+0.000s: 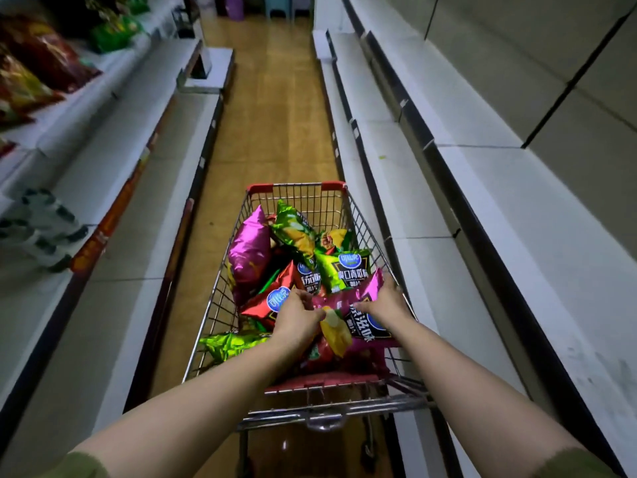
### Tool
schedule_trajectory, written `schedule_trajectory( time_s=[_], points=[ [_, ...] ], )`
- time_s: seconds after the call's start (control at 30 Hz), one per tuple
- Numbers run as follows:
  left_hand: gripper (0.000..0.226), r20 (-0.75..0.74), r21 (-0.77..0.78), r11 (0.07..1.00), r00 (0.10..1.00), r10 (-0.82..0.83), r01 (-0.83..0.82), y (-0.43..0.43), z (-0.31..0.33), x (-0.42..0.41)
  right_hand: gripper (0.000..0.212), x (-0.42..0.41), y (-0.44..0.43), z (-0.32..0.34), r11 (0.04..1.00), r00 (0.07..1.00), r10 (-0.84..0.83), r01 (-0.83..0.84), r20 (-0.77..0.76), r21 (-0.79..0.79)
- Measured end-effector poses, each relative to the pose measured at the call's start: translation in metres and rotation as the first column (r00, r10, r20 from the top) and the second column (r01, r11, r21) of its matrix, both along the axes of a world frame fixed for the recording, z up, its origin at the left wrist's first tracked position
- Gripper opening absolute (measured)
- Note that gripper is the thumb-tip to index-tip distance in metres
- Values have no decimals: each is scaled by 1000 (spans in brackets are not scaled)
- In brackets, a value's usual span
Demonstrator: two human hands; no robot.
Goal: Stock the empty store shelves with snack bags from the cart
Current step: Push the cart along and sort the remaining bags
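- Fingers (391,287) of the right hand (386,303) and left hand (297,317) curl round a purple snack bag (365,292) atop the pile in the cart (296,187).
- Light, puffy, slick foil (probably crushable): hold the crimped ends gently.

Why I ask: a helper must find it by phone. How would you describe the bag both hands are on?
In the wire cart in the aisle, look at the near right corner. A magenta snack bag lies across the pile, the left hand and right hand at its ends. Unlike the plain shiny magenta bag standing at the cart's left side, it shows a black panel with white lettering.
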State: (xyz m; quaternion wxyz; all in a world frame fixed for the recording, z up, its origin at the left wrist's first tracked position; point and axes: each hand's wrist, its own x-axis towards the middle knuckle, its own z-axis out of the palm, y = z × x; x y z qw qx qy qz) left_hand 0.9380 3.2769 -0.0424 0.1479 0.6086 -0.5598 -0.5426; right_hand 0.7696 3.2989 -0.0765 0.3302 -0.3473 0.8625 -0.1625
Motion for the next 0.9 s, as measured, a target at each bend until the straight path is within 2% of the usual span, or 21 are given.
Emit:
schedule_trajectory(
  time_s=[0.1, 0.2, 0.37, 0.47, 0.53, 0.63, 0.73, 0.8, 0.9],
  points=[
    [27, 53, 44, 999, 999, -8, 6, 2, -15, 4, 112, -1, -1, -22, 982, 994, 86, -72, -69, 176],
    [33, 120, 76, 997, 993, -21, 12, 0, -20, 15, 106, 2, 2, -29, 969, 981, 122, -85, -153, 231],
    [47, 133, 62, 997, 990, -54, 46, -9, -12, 25, 80, 9, 7, -9, 994, 978, 72, -55, -196, 94],
    [59, 105, 2, 990, 984, -141, 141, -14, 3, 26, 77, 17, 11, 29, 994, 968, 111, -109, -226, 20],
    [78, 119, -89, 964, 964, -239, 250, -15, 15, 27, 78, 22, 14, 61, 984, 952, 168, -178, -258, -17],
    [106, 130, -224, 885, 912, -389, 409, -12, 37, 30, 85, 34, 26, 113, 967, 946, 206, -235, -249, -93],
    [124, 133, -295, 806, 857, -498, 513, -8, 57, 33, 89, 46, 46, 166, 949, 954, 200, -245, -222, -197],
    [119, 21, -304, 782, 824, -566, 545, -6, 68, 36, 88, 50, 61, 197, 935, 961, 192, -242, -201, -261],
    [88, -188, -299, 786, 775, -604, 540, 11, 87, 43, 84, 58, 85, 231, 904, 968, 177, -231, -179, -359]
  ],
)
